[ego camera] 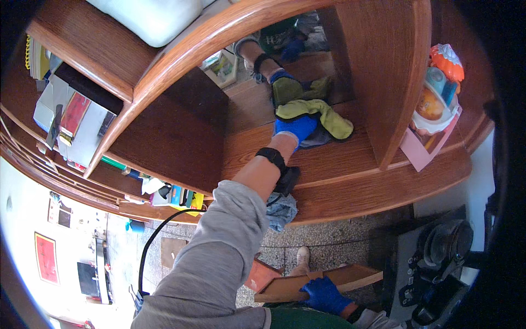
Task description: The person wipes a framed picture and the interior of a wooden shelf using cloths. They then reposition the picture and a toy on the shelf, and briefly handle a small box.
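Observation:
My left hand (296, 126), in a blue glove, is inside a wooden cabinet compartment (254, 152). It grips a yellow-green cleaning cloth (314, 113) with a dark grey underside, close to the reflective back panel (341, 61). That panel mirrors the hand and cloth; whether they touch it I cannot tell. Low in the view, my right hand (326, 294), also gloved in blue, holds a shallow wooden drawer or tray (353, 277) by its edge, in front of my body. A grey-blue cloth (281, 211) shows beside my left forearm, at the cabinet's front edge.
A curved wooden rim (205, 35) and an upright divider (370, 74) bound the compartment. Orange and white ornaments (437, 98) stand on the right shelf. Boxes (78, 119) fill a left shelf. A black appliance (431, 263) is at lower right; a black cable (150, 242) curves left of my arm.

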The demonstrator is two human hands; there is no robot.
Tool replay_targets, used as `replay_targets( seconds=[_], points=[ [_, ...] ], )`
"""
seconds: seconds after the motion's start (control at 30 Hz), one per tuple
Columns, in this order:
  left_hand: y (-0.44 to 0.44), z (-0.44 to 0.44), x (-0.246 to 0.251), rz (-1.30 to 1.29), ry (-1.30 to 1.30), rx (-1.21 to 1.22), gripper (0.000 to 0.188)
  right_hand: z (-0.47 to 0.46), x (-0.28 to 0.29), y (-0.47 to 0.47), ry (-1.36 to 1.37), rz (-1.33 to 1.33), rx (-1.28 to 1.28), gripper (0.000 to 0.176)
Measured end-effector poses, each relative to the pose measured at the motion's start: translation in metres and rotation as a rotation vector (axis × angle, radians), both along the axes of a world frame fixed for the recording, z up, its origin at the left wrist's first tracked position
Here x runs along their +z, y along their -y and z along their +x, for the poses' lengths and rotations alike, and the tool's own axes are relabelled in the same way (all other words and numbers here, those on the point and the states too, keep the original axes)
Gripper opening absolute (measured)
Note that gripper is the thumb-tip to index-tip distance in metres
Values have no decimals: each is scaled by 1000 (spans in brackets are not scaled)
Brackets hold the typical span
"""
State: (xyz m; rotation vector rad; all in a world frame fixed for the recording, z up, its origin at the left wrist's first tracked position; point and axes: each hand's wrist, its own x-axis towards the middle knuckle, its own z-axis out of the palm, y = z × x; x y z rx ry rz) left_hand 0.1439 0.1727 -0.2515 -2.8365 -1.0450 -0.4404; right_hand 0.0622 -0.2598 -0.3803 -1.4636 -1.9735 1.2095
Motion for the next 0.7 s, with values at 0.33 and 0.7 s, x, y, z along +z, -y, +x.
replay_targets(
  seconds=[0.33,0.7],
  points=[
    [20,95,-34,24,91,-223,33,5,-3,-10,-47,-63,-47,35],
    [0,106,21,-274,95,-207,41,5,-5,-8,-20,-42,-189,35]
  ],
)
